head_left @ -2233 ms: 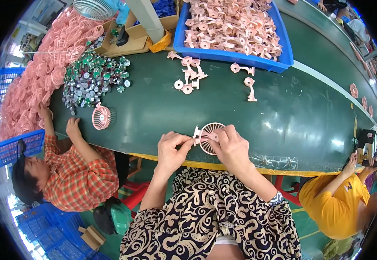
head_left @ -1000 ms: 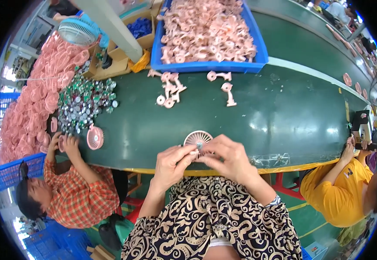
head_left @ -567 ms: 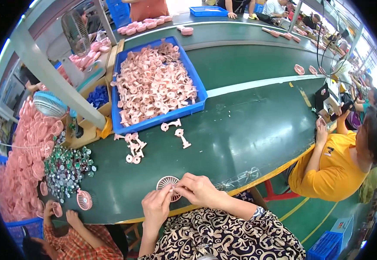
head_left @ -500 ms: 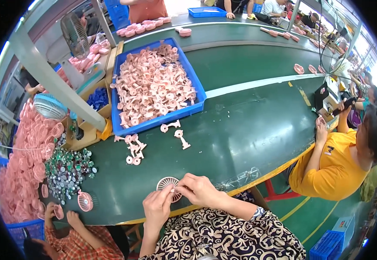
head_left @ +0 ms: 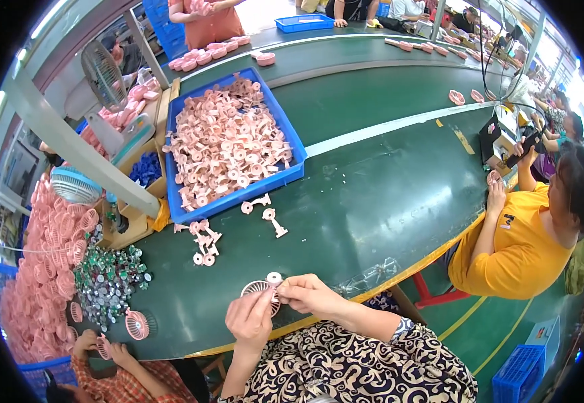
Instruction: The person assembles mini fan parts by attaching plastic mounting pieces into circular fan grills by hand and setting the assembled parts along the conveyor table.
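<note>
At the near edge of the green bench, my left hand (head_left: 250, 317) is closed on a pink round fan grille (head_left: 254, 287). Its fingertips meet those of my right hand (head_left: 307, 295), pinched around a small pale pink part whose round end (head_left: 274, 277) sticks up above them, against the grille. The lower part of both pieces is hidden by my fingers. Ahead lie several loose pink brackets (head_left: 204, 240) with round ends, and a blue tray (head_left: 237, 199) heaped with more of them.
At left are a pile of small green-and-silver motors (head_left: 110, 272), a heap of pink grilles (head_left: 43, 269) and a metal post (head_left: 80, 141). A single grille (head_left: 137, 324) stands nearby. Co-workers sit at lower left and at right in a yellow shirt (head_left: 520, 248). A conveyor (head_left: 359, 87) runs behind.
The small part's round end now shows above my fingertips, where it was mostly hidden before. My hands stay together at the grille. The whole view has shifted slightly.
</note>
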